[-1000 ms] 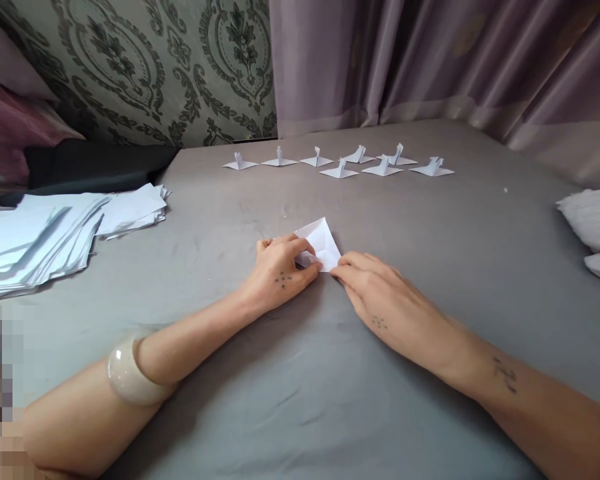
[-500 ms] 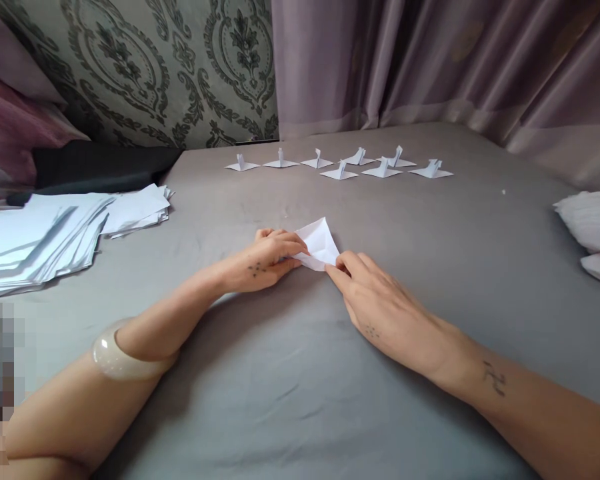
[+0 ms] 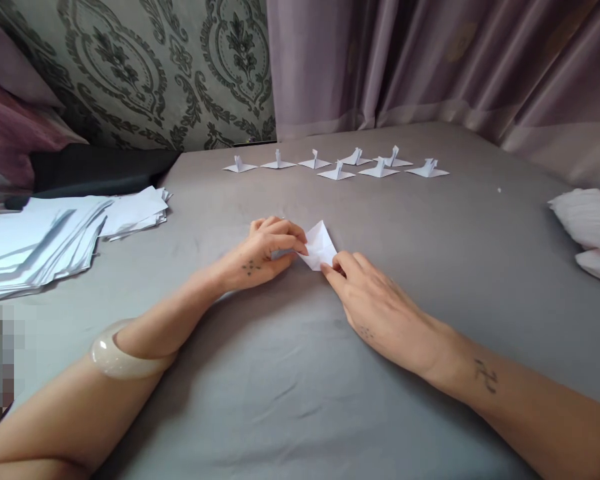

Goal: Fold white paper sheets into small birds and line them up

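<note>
A small white folded paper (image 3: 321, 245) lies between my two hands on the grey sheet (image 3: 260, 373), one corner pointing away from me. My left hand (image 3: 275, 250) pinches its left edge between thumb and fingertips, the fingers arched above the sheet. My right hand (image 3: 370, 290) grips the lower right corner, with the thumb on top and the fingers curled. Fine creases cross the paper's face. The fingertips cover its left and right edges.
Several folded paper birds (image 3: 380, 168) stand in two loose rows at the back. Stacks of white paper sheets (image 3: 35, 247) lie at the left, by a black cloth (image 3: 100, 170). White bundled fabric (image 3: 587, 217) sits at the right edge. Purple curtains (image 3: 325, 67) hang behind.
My left fingers have lifted a little and shifted left along the paper, showing a gap between thumb and fingers. My right hand keeps its grip on the corner. The view has shifted slightly.
</note>
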Tool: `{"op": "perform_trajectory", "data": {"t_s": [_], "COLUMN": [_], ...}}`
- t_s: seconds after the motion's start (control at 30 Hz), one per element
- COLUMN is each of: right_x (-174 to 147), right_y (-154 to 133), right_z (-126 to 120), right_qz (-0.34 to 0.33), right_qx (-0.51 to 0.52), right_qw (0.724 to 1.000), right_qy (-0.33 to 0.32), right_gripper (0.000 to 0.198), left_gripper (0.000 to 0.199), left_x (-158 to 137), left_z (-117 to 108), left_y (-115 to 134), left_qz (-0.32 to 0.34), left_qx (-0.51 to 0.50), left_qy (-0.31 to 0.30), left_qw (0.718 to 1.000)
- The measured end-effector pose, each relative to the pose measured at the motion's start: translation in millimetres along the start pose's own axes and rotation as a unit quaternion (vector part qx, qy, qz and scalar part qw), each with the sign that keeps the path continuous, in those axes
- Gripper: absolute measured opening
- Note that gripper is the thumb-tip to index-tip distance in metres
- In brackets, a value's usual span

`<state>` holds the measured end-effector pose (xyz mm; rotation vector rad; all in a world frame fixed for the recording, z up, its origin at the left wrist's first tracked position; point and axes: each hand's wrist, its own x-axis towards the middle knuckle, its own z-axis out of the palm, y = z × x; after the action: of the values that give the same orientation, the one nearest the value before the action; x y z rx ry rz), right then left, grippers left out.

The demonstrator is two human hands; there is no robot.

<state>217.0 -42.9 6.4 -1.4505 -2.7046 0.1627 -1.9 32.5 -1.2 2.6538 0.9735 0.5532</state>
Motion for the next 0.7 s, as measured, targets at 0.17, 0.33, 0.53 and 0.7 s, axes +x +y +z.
{"op": "perform_trajectory", "data": {"t_s": [0.17,0.33,0.53,0.7], "right_x": [0,-1,-7,-14], "right_y": [-2,-2,4,16], "right_z": [-1,-1,0,-7], "right_qz": [0.002,0.014,0.003,-0.002], "right_qx": [-0.001,0.012,0.034,0.028], "right_qw": [1.0,1.0,0.999,1.0], "right_qy": [0.001,-0.002,0.009,0.004], "right_gripper": [0.034,0.032,0.029,0.023], "left_gripper": [0.036,0.02,0.027,0.032], "left_x": [1,0,-2,-3], "left_z": [14,20,21,17], "left_y": [13,17,14,19], "left_qz": [-0.025,0.014,0.084,0.097], "left_qx": [0.092,0.094,0.063,0.102], "left_qy": [0.133,0.055,0.009,-0.045], "left_qw": [0.987,0.994,0.994,0.989]}}
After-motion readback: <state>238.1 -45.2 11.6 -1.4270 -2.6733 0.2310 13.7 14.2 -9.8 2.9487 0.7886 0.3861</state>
